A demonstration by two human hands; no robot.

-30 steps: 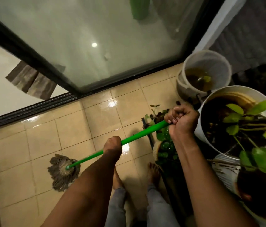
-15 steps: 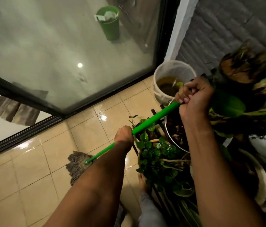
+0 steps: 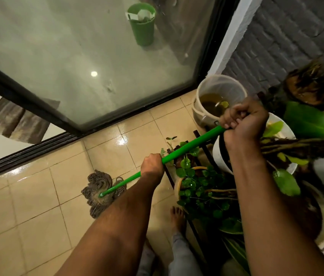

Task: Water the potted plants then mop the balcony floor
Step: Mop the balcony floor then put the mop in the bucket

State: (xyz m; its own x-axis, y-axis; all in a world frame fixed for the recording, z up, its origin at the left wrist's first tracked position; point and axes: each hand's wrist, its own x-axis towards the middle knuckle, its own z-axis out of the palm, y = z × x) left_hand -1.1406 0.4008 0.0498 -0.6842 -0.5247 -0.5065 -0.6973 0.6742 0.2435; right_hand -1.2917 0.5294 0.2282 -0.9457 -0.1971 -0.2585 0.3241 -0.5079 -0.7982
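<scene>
the person is standing barefoot on the tiled balcony floor [image 3: 37, 196], gripping a mop with both hands. the left hand [image 3: 152, 164] is wrapping tightly around the green mop handle [image 3: 189, 145] about halfway down, and the right hand [image 3: 243, 120] is clenching in a fist around the handle's top end. the handle is slanting down from the right hand toward the middle of the floor, where the grey stringy mop head [image 3: 99, 191] is pressing flat on the tiles, well apart from the dark door track [image 3: 27, 154] running along the floor's far edge. the tiles are looking wet and are catching the light near that track. a bare foot [image 3: 177, 216] is resting just beside the mop head, toward the right edge of the floor. along that right edge the potted plants are crowding together: a small round-leaved plant [image 3: 199, 188] in a tan pot is sitting just under the handle, and a white pot [image 3: 222, 156] with big green leaves is sitting under the right forearm. a pale bucket [image 3: 220, 90] holding murky water is standing in the far right corner, by the sliding glass door [image 3: 77, 56].
</scene>
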